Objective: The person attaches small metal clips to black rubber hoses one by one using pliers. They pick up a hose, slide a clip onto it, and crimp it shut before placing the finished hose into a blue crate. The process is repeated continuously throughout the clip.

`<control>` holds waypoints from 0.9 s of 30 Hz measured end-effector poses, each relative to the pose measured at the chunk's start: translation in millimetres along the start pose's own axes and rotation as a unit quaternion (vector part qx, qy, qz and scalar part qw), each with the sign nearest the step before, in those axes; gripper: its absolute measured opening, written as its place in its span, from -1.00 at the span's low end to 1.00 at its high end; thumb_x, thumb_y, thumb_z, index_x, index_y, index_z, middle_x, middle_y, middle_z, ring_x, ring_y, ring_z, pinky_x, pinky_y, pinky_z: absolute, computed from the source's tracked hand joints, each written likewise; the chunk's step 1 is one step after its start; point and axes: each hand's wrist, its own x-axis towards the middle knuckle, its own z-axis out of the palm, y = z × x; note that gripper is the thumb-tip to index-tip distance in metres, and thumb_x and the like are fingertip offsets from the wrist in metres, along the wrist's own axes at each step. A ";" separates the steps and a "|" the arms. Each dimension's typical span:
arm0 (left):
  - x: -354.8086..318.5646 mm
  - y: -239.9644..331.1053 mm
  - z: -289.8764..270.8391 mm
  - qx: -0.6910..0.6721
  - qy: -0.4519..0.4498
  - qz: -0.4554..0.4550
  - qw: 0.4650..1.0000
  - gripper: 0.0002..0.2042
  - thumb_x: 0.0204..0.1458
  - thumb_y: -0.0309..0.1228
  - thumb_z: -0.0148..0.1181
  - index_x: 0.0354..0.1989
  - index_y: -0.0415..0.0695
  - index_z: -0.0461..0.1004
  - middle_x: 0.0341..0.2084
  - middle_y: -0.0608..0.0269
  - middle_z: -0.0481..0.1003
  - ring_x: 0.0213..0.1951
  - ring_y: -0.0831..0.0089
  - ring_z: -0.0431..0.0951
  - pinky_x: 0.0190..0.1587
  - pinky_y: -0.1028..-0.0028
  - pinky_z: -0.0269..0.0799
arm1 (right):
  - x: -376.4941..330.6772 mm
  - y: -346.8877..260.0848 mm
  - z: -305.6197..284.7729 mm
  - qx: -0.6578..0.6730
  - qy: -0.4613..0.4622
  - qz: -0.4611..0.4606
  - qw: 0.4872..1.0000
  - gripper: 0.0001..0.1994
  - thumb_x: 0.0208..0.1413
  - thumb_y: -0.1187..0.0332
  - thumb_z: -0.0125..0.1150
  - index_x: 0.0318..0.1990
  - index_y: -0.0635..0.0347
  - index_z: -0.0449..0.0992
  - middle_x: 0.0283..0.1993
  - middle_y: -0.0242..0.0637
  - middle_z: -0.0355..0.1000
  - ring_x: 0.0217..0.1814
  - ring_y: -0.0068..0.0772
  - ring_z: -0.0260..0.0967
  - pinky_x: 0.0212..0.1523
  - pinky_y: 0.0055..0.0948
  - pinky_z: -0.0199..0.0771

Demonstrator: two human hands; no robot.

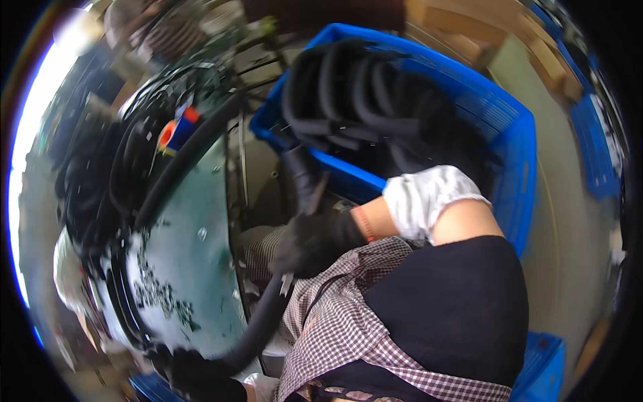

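A bent, thick black foam-like tube (pixel 268 311) runs between my two black-gloved hands. My right hand (pixel 311 244) is closed round its upper part, and a length of tube sticks out above the fist. Beside that end shows a thin brownish strip (pixel 320 193), too blurred to name. A small white tag sits on the tube just below my right hand. At the lower left, near the table's front edge, my left hand (pixel 197 374) wraps the tube's other end; its fingers are dark and partly smeared.
Many curved black tubes (pixel 362 87) fill the blue crate (pixel 516 134). On the green-topped table (pixel 207 234) lie black scraps, a straight black tube (pixel 191 157), a tape roll (pixel 177 130) and heaped black tubes (pixel 94 181). Another person (pixel 164 33) is across the table. A blue bin (pixel 539 365) stands lower right.
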 end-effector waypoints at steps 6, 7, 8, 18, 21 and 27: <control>33.7 -35.9 105.5 -0.206 -0.267 -0.069 0.939 -0.42 0.24 -0.07 -0.01 0.28 -0.26 0.20 0.09 -0.07 0.42 -0.07 0.20 0.51 0.01 0.27 0.39 | -217.1 -11.4 -143.7 -0.313 0.208 0.590 0.715 -0.67 0.05 0.15 0.29 -0.09 0.09 0.54 -0.24 -0.11 0.55 -0.25 -0.11 0.54 -0.23 -0.25 0.52; 22.5 -35.7 114.9 -0.181 -0.236 -0.080 0.951 -0.48 0.24 -0.15 0.03 0.24 -0.29 0.26 -0.01 -0.06 0.49 -0.13 0.22 0.54 -0.01 0.27 0.42 | -256.3 -14.1 -151.8 -0.326 0.274 0.631 0.649 -0.65 0.08 0.16 0.26 -0.03 0.12 0.52 -0.24 -0.06 0.53 -0.21 -0.03 0.53 -0.16 -0.23 0.49; 13.3 -31.5 121.5 -0.184 -0.245 -0.085 0.948 -0.50 0.25 -0.16 0.01 0.21 -0.31 0.29 -0.03 -0.04 0.50 -0.12 0.24 0.54 0.00 0.26 0.43 | -296.3 -24.4 -158.4 -0.322 0.329 0.662 0.591 -0.62 0.10 0.17 0.24 0.03 0.14 0.50 -0.21 -0.01 0.54 -0.15 0.01 0.51 -0.09 -0.22 0.47; -3.3 -41.9 119.5 -0.107 -0.132 -0.184 0.968 -0.60 0.24 -0.31 -0.06 0.11 -0.37 0.37 -0.17 0.01 0.55 -0.23 0.28 0.55 -0.08 0.35 0.43 | -615.4 -12.1 -45.7 -0.462 0.278 0.711 0.452 -0.43 0.08 -0.08 0.17 0.01 0.27 0.51 -0.01 0.20 0.46 0.10 0.22 0.37 0.08 -0.02 0.37; -7.7 -57.3 98.7 -0.171 -0.109 -0.241 0.949 -0.66 0.18 -0.48 -0.02 0.11 -0.35 0.39 -0.22 0.10 0.54 -0.23 0.37 0.51 -0.09 0.42 0.43 | -626.1 24.9 -112.1 -0.415 0.145 0.774 0.456 -0.49 0.17 0.01 0.10 0.03 0.31 0.50 0.01 0.17 0.46 0.05 0.16 0.40 0.04 -0.08 0.39; 17.4 -86.5 65.1 -0.097 -0.078 -0.213 0.969 -0.63 0.17 -0.41 0.14 0.12 -0.33 0.39 -0.09 0.17 0.55 -0.07 0.45 0.52 0.04 0.44 0.39 | -490.8 157.0 -248.2 -0.433 0.192 0.642 0.603 -0.57 0.32 0.14 -0.01 0.04 0.38 0.50 0.05 0.10 0.46 -0.03 0.05 0.44 0.00 -0.20 0.42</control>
